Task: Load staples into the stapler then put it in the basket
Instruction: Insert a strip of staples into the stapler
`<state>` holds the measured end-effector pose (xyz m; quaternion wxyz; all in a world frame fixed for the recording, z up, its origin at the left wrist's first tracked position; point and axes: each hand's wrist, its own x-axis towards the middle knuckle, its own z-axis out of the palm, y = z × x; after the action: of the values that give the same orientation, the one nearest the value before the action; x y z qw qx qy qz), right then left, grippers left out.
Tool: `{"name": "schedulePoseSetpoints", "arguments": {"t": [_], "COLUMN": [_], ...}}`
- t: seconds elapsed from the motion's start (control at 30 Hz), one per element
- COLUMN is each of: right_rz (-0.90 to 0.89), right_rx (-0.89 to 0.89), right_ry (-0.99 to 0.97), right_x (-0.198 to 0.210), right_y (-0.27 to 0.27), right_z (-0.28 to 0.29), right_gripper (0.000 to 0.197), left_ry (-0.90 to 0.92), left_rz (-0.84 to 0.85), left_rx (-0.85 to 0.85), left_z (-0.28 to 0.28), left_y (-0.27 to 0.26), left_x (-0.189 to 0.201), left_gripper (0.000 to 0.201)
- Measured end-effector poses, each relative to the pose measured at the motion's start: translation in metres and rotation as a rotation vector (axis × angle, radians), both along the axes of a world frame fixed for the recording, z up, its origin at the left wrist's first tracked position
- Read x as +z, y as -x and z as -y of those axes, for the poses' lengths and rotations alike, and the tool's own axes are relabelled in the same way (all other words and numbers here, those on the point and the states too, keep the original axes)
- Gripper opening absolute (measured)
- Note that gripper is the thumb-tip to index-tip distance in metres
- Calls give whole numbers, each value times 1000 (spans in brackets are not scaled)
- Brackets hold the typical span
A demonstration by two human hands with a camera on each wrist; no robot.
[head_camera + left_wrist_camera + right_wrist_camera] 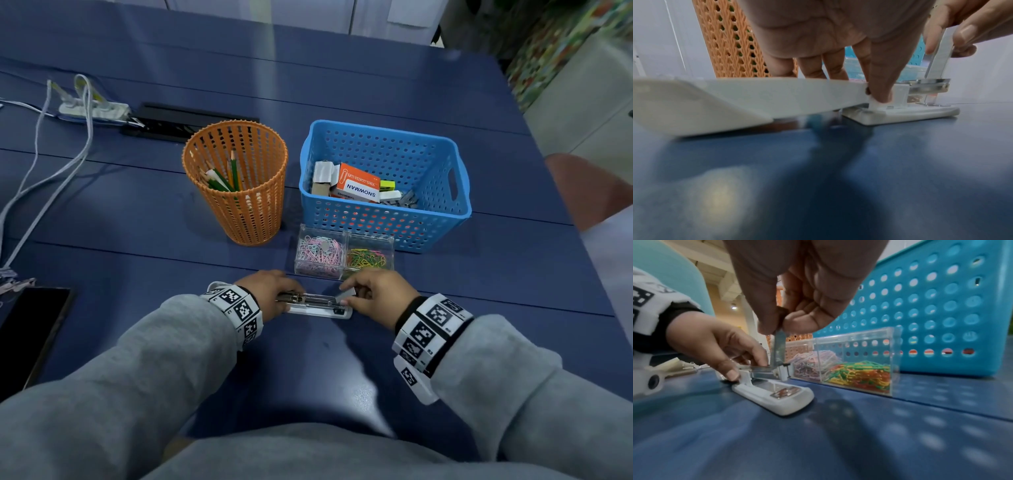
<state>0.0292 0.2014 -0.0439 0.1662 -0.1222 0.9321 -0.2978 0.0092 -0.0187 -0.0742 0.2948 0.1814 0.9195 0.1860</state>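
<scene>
At the far left of the head view, white cables [51, 164] trail over the blue counter [342, 359] and a dark flat device [30, 335] lies at the lower left edge. Right of them, in the upper middle, an orange mesh cup [239, 198] holds pencils. Below it at the frame's centre, the left hand [270, 291] rests on the rear of the white stapler [318, 306], fingers curled over its metal magazine and thumb pressed to the hinge; the stapler lies flat on the counter with its top swung open to the left. The right hand [376, 294] pinches a grey strip of staples [346, 294] between thumb and forefinger, holding it upright with its lower end at the magazine's front. Just above the hands sits a clear two-part box of paper clips [342, 255], and behind that, right of centre, the blue basket [455, 178] with small boxes inside.
</scene>
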Motion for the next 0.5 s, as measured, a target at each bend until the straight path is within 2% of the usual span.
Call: {"name": "schedulePoseSetpoints", "arguments": {"t": [0.27, 0.5], "right_rz": [16, 35], "right_rx": [197, 257], "right_ry": [-244, -268], "right_x": [4, -2], "right_y": [10, 15], "right_z": [9, 23], "right_gripper": [27, 26], "left_ry": [-21, -16], "left_rz": [-11, -9], "left_rx": [6, 14], "left_z": [1, 2], "left_y": [-2, -2], "left_x": [-1, -2], "left_gripper": [38, 38]}}
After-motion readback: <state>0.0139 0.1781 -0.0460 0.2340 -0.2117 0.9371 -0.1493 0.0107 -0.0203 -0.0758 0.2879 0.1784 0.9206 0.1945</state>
